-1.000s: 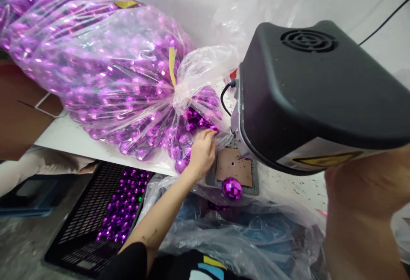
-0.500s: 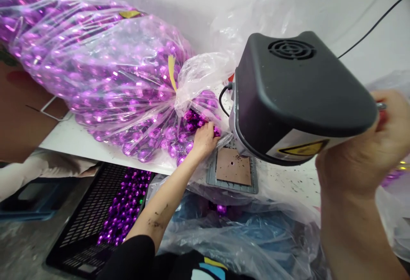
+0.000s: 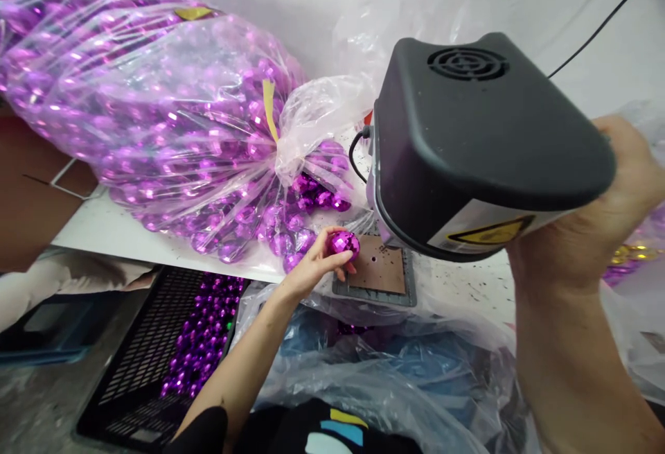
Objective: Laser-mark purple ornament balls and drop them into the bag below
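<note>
My left hand (image 3: 325, 258) pinches a shiny purple faceted ball (image 3: 344, 245) between thumb and fingers. It holds the ball over the left edge of a brown square plate (image 3: 379, 267) with a small hole, set on a grey base. Above the plate's right side stands a black machine (image 3: 499, 128) with a round vent and a yellow warning label. At the machine's right side my right hand (image 3: 587, 225) is closed around a handle, mostly hidden behind the housing. More loose purple balls (image 3: 316, 194) lie just beyond my left hand, by the bag's gathered neck.
A large clear bag (image 3: 156, 107) of purple balls, tied with yellow, fills the table's left. Below the edge stands a black crate (image 3: 129, 350) with purple balls. Clear plastic (image 3: 395, 385) drapes in front of me. Another person's sleeve (image 3: 67, 281) shows at far left.
My left hand has come back from the loose balls toward me, carrying one purple ball to the plate. My right hand stays at the machine's side.
</note>
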{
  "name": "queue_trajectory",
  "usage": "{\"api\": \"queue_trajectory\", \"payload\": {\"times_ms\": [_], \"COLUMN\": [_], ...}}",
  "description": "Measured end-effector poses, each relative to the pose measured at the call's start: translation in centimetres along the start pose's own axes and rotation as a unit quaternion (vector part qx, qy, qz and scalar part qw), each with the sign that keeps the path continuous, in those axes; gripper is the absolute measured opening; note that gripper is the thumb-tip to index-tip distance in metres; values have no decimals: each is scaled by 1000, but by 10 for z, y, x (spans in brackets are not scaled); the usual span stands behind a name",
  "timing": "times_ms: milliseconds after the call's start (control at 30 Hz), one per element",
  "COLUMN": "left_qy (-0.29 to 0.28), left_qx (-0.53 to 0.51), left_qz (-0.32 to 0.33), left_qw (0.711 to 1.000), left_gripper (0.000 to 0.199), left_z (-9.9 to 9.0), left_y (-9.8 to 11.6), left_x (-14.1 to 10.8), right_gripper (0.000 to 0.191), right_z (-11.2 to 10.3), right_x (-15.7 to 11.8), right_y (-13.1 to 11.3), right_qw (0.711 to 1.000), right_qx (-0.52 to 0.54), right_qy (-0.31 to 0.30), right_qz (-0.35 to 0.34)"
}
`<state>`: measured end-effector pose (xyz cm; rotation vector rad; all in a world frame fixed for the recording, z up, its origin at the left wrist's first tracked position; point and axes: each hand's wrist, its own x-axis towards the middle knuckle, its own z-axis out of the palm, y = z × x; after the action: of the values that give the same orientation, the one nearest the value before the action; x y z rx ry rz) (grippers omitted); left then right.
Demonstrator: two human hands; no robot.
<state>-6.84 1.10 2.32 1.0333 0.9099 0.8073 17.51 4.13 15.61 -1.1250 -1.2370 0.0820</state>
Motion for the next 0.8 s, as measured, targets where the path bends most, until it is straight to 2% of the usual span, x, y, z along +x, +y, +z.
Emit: {"api": "queue_trajectory", "payload": {"times_ms": [100,167,233,333,400,533,667,733,800], "left_qy": [-4,-1,13,46,66,102,105,96,96], "left_qx": [-3,61,150,261,318,415,487,511,514], "left_qz": [7,30,59,87,106,195,252,254,242], "left_qw": [1000,998,987,960,940,883,830,816,818], "left_gripper": [54,44,42,48,44,42,46,45,42], "left_z": [0,2,6,14,20,27,32,35,40], "left_y": [-8,-14,-19,-24,-26,-32,-41,-45,-47], "left_x": [5,7,8,8,9,13,16,18,19], "right_gripper": [43,45,46,48,48,39,44,45,42], "right_z": [0,0,-1,-1,-1,-1,-2,-2,-2], "right_x": [-1,-1,-1,-1,-1,0,0,0,0], "right_y": [-2,-3,-3,-2,-1,0,0,0,1], "right_qw": [1000,1000,1000,999,999,999,999,999,999], "right_qx": [-11,-16,-16,-24,-30,-28,-37,-35,-25], "right_qy": [4,2,-3,-6,-2,-8,-8,-9,-11], "right_qz": [3,1,-6,-20,-31,-35,-31,-35,-38]}}
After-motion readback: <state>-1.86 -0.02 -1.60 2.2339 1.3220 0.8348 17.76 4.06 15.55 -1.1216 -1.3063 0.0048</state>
